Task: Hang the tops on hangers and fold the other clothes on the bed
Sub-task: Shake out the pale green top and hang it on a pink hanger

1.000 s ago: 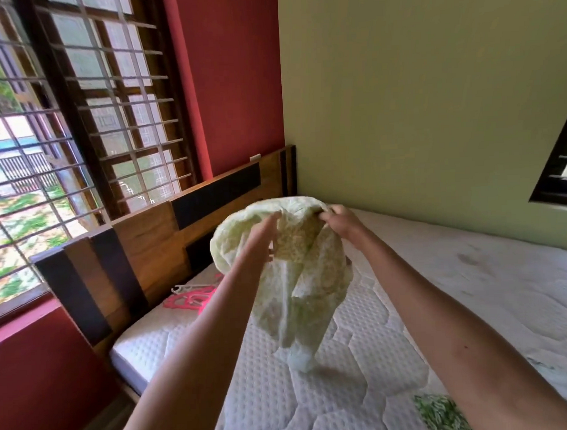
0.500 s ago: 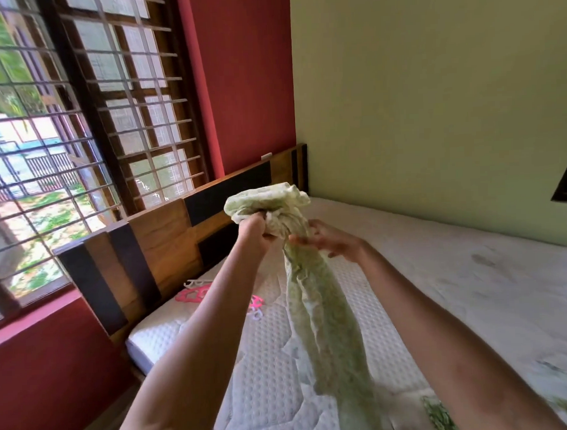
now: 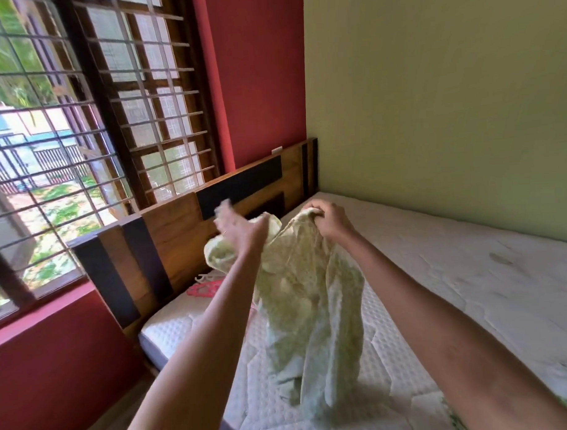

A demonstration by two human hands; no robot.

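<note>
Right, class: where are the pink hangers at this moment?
In the head view the pink hangers lie on the mattress left of centre, close to the wooden headboard, partly hidden behind the left forearm and the pale green garment.

A barred wooden window (image 3: 80, 141) fills the left of the frame, bright with daylight. Dark red wall (image 3: 254, 71) sits centre, pale green wall (image 3: 431, 81) right, wooden headboard (image 3: 180, 231) below

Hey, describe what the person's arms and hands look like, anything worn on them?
Both forearms are bare, with no sleeves in view. No watch or bracelet shows at either wrist. The left hand is motion-blurred, so rings cannot be ruled out there; the right hand shows none.
</note>
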